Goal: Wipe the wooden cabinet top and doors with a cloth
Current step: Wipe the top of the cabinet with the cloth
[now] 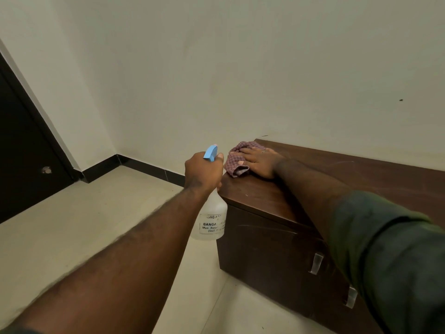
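Both forearms are reaching forward from the camera. Left hand point(203, 171) is gripping a spray bottle point(213, 218), fingers closed around its neck, beside the cabinet point(277, 249). Right hand point(258, 162) is lying flat on the cloth point(234, 162), fingers spread; the cloth is sitting under the fingertips at the cabinet top's far left corner.

Bottle label point(213, 225) partly hidden, unreadable
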Motion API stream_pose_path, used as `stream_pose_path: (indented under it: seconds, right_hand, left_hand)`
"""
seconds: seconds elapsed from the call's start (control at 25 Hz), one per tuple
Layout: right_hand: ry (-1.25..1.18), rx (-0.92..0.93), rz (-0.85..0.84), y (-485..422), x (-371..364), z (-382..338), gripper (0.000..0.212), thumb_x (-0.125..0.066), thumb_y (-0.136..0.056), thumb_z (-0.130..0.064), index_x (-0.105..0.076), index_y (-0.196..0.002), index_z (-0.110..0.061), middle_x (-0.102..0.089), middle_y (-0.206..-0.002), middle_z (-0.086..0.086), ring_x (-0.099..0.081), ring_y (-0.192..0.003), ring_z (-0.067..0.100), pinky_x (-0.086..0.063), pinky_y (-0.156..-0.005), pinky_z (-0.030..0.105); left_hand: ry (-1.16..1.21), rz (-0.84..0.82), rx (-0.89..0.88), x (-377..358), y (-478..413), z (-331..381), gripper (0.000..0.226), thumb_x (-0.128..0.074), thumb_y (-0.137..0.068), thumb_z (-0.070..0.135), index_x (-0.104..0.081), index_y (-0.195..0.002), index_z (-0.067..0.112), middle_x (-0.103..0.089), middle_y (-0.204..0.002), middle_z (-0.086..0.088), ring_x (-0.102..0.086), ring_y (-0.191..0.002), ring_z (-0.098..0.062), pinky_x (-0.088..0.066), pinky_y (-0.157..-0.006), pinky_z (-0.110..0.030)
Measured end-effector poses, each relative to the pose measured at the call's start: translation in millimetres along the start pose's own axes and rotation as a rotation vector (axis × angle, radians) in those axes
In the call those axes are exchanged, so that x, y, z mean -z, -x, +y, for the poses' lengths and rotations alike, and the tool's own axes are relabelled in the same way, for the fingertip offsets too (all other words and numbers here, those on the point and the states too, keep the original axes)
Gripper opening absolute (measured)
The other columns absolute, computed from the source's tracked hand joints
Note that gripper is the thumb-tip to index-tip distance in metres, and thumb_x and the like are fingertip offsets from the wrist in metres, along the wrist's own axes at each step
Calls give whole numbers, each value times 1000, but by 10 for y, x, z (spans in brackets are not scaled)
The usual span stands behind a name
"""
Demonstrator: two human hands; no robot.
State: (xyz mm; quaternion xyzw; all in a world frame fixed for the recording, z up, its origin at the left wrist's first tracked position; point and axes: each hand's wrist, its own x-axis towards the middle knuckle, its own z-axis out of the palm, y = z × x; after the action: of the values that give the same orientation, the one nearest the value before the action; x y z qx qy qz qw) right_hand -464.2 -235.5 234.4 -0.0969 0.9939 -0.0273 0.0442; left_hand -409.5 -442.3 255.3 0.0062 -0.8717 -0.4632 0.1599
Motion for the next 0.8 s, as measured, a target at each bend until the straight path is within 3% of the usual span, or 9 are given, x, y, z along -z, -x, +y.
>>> stream_pose_path:
  seconds: [0.28, 0.56, 0.68, 0.8]
  right_hand:
    - [89, -49, 21, -443, 44, 518, 55, -15, -109, -45, -9, -163, -32, -6, -171, -9, -4, -158, 10, -4, -126, 35]
    - [109, -52, -1, -345, 48, 488, 59, -13, -107, -48, -13, -163, -28, -8, -172, -4, -5, -158, 15, -11, -128, 43]
    - [76, -70, 20, 9, 58, 354, 61, -14, -105, -56, -12, -162, -35, -8, -171, -7, -3, -158, 13, -8, -128, 43]
    - [45, 1, 3, 269, -5, 117, 61, -16, -103, -62, -10, -160, -41, -7, -171, -7, -3, -158, 14, -5, -128, 42]
  left_hand:
    - [16, -63, 24, -93, -9, -57, 24, -61, -95, 42, -51, -95, 20, -57, -66, 8, -62, -45, -11, -41, -38, -13]
    - [42, -73, 42, -128, 52, -48, 25, -61, -95, 42, -56, -98, 18, -61, -67, 5, -62, -43, -11, -43, -39, -14]
    - [28, -81, 34, -63, 146, 43, 30, -60, -96, 43, -60, -102, 14, -60, -66, 5, -61, -42, -9, -37, -34, -10]
    - [35, -73, 39, -10, 167, 60, 33, -60, -97, 40, -63, -108, 9, -62, -68, 2, -63, -45, -11, -41, -37, -14]
